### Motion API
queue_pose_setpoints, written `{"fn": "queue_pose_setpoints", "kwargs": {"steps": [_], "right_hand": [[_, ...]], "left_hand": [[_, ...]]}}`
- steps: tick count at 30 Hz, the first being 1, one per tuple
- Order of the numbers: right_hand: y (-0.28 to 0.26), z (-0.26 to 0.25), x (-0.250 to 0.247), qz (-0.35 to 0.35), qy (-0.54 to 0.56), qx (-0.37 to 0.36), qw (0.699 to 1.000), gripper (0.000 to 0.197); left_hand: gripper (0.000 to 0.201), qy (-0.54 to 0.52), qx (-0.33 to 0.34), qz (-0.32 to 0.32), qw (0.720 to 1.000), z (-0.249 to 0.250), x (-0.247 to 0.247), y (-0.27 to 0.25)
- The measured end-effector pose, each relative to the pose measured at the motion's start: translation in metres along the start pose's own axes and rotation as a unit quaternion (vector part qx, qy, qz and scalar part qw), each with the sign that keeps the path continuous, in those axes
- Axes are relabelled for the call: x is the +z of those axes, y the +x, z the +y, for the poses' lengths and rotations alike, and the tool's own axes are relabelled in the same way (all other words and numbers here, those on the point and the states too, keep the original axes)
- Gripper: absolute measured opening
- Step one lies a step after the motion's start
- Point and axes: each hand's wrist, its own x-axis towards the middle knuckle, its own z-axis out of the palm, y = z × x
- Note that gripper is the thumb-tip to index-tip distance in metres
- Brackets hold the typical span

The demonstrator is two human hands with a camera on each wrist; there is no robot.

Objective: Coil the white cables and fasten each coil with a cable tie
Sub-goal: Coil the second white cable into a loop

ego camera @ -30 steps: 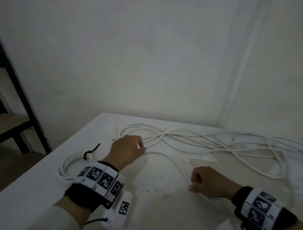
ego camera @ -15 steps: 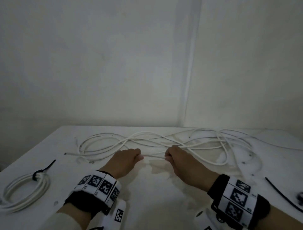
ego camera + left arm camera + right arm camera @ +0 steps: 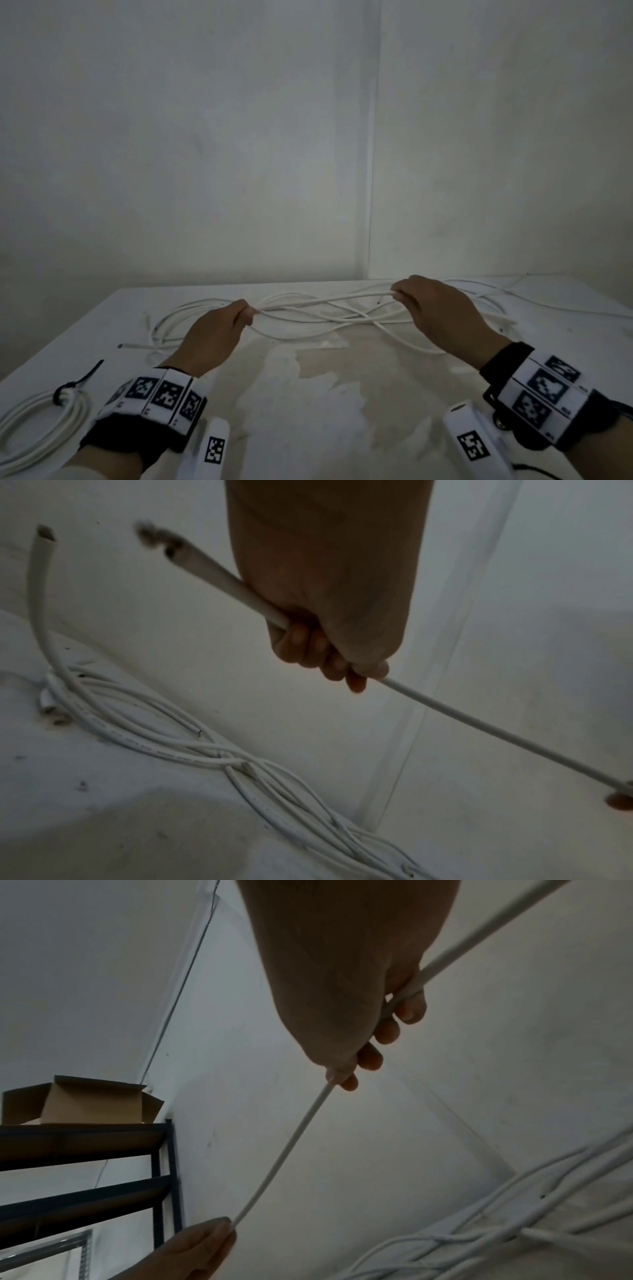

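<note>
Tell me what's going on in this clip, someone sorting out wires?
A person is coiling white cables at a white table. Both hands grip one cable and hold a length of it stretched between them above the table: the left hand near its cut end, the right hand further along. Under them lies a loose tangle of cable, not yet coiled. One finished coil, bound with a black cable tie, sits at the table's left edge.
</note>
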Motion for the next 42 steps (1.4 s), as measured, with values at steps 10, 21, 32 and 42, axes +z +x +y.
{"fn": "queue_pose_setpoints", "kwargs": {"steps": [10,21,32,42], "right_hand": [[0.023,0.018,0.008,0.061,-0.026,-0.032,0.997,0.020],[0.020,0.032,0.011,0.098,-0.040,-0.067,0.992,0.011],[0.016,-0.003,0.020,0.057,-0.166,-0.279,0.944,0.019],[0.030,-0.036,0.015,0.127,-0.086,-0.309,0.939,0.026]], "left_hand": [[0.030,-0.073,-0.009,0.018,0.997,0.011,-0.015,-0.005],[0.029,-0.143,-0.008,0.088,0.986,0.024,-0.024,0.009],[0.031,-0.251,0.025,0.119,0.960,0.063,-0.020,0.017],[0.023,-0.217,0.062,0.142,0.964,0.080,-0.017,0.017]]}}
